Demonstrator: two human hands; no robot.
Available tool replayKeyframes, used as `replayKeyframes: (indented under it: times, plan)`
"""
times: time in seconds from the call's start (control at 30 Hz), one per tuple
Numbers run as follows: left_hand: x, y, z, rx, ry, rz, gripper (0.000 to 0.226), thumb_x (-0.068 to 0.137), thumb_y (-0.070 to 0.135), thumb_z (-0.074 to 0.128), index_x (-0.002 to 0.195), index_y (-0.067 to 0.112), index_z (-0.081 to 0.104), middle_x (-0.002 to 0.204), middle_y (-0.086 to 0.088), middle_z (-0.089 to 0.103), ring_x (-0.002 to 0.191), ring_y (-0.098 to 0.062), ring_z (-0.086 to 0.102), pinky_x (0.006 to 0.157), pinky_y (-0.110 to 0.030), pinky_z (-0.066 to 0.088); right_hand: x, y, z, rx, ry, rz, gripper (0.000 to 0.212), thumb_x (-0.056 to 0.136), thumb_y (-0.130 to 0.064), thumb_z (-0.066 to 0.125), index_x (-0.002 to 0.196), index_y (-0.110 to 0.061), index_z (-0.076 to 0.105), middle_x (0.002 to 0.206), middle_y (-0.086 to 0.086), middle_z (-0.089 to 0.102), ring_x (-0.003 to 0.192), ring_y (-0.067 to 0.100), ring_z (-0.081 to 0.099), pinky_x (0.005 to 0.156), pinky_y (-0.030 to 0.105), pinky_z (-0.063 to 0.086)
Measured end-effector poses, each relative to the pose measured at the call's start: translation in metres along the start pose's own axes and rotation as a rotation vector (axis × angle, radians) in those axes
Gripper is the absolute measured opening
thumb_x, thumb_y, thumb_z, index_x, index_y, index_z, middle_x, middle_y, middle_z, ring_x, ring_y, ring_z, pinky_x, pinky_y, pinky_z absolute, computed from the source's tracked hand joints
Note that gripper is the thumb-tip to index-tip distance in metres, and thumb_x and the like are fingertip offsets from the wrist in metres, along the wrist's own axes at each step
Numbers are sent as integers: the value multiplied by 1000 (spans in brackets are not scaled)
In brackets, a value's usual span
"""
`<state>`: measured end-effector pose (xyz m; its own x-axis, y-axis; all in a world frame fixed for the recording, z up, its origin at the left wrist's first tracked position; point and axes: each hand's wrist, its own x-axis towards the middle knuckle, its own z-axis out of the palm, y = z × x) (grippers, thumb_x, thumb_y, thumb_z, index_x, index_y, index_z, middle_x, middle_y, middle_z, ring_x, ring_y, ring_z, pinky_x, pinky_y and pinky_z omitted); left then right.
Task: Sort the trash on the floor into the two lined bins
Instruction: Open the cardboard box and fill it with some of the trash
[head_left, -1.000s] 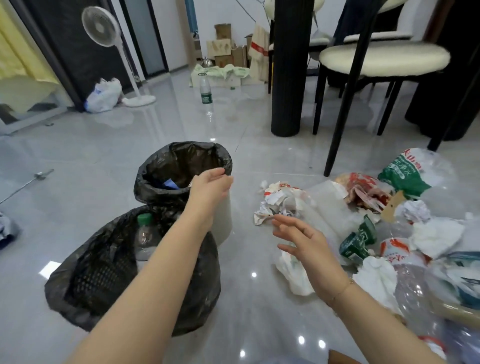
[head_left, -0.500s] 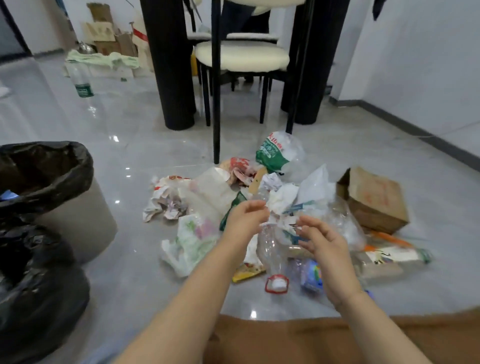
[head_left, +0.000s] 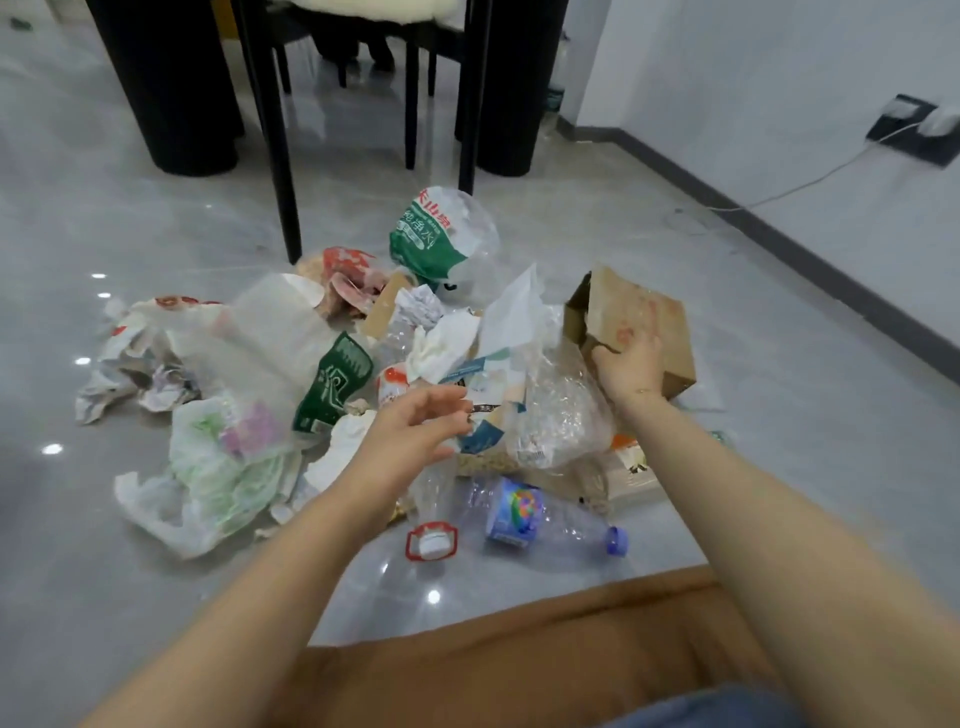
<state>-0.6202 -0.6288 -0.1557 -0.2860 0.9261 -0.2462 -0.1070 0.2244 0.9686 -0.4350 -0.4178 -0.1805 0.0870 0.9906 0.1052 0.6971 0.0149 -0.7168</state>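
Observation:
The trash pile lies on the grey floor in front of me. My right hand (head_left: 631, 358) rests on the front of a brown cardboard box (head_left: 670, 322) at the pile's right side, fingers spread over its face and thumb at its torn open edge. My left hand (head_left: 415, 431) hovers over the middle of the pile with loose fingers, holding nothing. Below it lie a clear bottle with a blue label (head_left: 519, 512) and a crushed bottle with a red-ringed cap (head_left: 431, 540). A crumpled clear bag (head_left: 561, 410) sits between my hands. Neither bin is in view.
A big clear jug with a green label (head_left: 431, 234) tops the far side of the pile. White printed bags (head_left: 218, 467) and crumpled paper spread to the left. A black chair leg (head_left: 280, 156) and thick black table legs (head_left: 171, 88) stand behind. A wall with a socket (head_left: 914, 124) runs on the right.
The view swung right, away from the two black-lined bins. My right hand moved from the middle of the pile out to the cardboard box. My left hand stays over the pile.

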Motion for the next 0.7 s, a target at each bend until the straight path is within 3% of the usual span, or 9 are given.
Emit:
replayKeyframes:
  times: [0.1, 0.23, 0.4, 0.5, 0.57, 0.63, 0.7]
  plan:
    - [9, -8, -1, -13, -8, -10, 29, 90, 13, 64, 115, 26, 65, 112, 9, 69, 103, -7, 66, 89, -29, 53, 29, 12, 18, -297, -96, -29, 75, 89, -31, 58, 150, -12, 17, 158, 11, 9, 145, 31, 10, 117, 41, 19]
    - [19, -20, -4, 34, -62, -9, 31, 92, 16, 61, 118, 31, 62, 116, 16, 66, 106, 1, 62, 92, -26, 51, 55, 22, 46, -500, -125, -114, 72, 91, -34, 54, 150, -19, 16, 158, 15, 8, 145, 36, 8, 116, 49, 18]
    - [32, -32, -5, 49, -107, -32, 34, 91, 16, 60, 120, 33, 62, 118, 20, 66, 110, 5, 59, 97, -24, 46, 75, 38, 51, -626, -40, -83, 52, 94, -21, 44, 143, -20, 29, 146, 16, 33, 132, 38, 32, 100, 50, 39]
    - [38, -34, -5, 50, -106, -24, 35, 91, 14, 60, 122, 31, 62, 119, 19, 66, 110, 5, 59, 96, -21, 46, 77, 44, 41, -672, 32, -161, 52, 95, -12, 37, 146, -14, 28, 146, 17, 36, 132, 36, 35, 99, 46, 40]
    - [39, -35, -4, 52, -113, -15, 36, 91, 14, 60, 122, 31, 62, 119, 20, 65, 110, 7, 58, 93, -16, 45, 78, 48, 30, -571, 105, -199, 56, 95, -6, 36, 150, -14, 24, 152, 13, 30, 136, 33, 33, 105, 45, 38]
    - [38, -35, 0, 58, -124, -6, 37, 91, 13, 60, 123, 32, 61, 120, 21, 65, 110, 10, 57, 86, -10, 47, 79, 51, 13, -364, 200, -208, 57, 94, -4, 35, 149, -17, 27, 148, 9, 38, 130, 30, 41, 104, 41, 39]
    - [36, -35, 3, 63, -128, -2, 39, 91, 11, 60, 125, 30, 60, 122, 19, 63, 112, 11, 55, 83, -6, 46, 78, 51, -5, -275, 256, -106, 52, 94, -6, 34, 144, -21, 35, 130, 10, 55, 113, 32, 55, 86, 36, 45]
